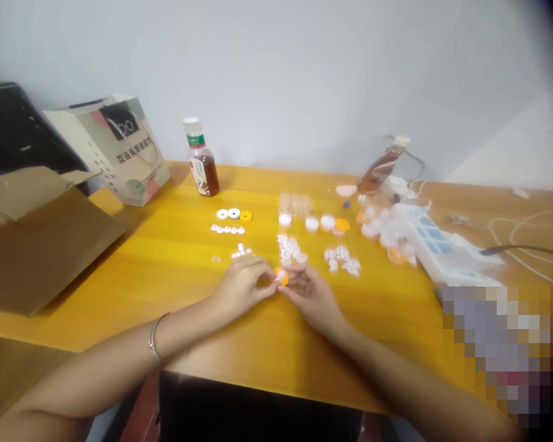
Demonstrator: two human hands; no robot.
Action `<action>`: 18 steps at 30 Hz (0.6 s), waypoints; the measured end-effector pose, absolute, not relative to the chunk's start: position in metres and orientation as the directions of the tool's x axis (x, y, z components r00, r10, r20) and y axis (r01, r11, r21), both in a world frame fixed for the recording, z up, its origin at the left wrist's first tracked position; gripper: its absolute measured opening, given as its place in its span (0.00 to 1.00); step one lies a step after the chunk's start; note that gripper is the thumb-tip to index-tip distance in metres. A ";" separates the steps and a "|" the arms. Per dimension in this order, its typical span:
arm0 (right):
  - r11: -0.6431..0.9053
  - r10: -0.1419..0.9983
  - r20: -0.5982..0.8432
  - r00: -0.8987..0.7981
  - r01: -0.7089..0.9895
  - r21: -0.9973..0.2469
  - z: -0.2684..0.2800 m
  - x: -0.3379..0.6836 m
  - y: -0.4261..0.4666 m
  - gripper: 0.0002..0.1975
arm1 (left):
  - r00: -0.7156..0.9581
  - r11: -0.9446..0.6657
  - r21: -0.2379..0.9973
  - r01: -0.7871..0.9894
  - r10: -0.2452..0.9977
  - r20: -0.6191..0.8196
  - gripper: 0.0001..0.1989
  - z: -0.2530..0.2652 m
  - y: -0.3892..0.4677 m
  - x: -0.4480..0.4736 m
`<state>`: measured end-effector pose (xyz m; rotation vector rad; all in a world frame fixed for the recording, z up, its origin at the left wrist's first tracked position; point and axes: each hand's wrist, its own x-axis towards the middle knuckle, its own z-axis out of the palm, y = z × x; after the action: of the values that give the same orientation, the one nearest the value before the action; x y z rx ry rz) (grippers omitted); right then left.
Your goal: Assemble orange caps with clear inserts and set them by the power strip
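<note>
A small round orange piece with a whitish part point(283, 279) is pinched between both hands above the front of the table. The fingertips of my left hand point(243, 287) close on its left side. My right hand point(316, 301) grips it from the right. Just beyond lie white patterned flat pieces point(289, 250), with another cluster of patterned pieces point(343, 260) to the right. Tiny white pieces point(242, 250) sit near my left fingers, behind them a row of small white discs point(228, 230). Motion blurs the fine detail.
White rings point(222, 214) and a yellow ring point(246, 216) line up farther back. Round white and orange parts point(387, 233) are heaped beside a white case point(426, 239). Two drink bottles, one upright point(203, 166) and one tilted point(381, 167), a paper bag point(120, 153) and a cardboard box point(41, 239) surround them.
</note>
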<state>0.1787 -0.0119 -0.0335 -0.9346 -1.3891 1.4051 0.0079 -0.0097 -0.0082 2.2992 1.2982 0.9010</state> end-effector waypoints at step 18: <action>0.003 0.968 0.026 -0.249 -0.092 -0.996 -0.019 0.188 -0.006 0.16 | 0.527 -0.670 0.351 0.654 0.737 0.424 0.08 0.013 0.080 0.003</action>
<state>0.1881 -0.0055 -0.0189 -0.9998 -1.3286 1.4225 0.0030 0.0800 0.0133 2.6126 1.1990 0.8324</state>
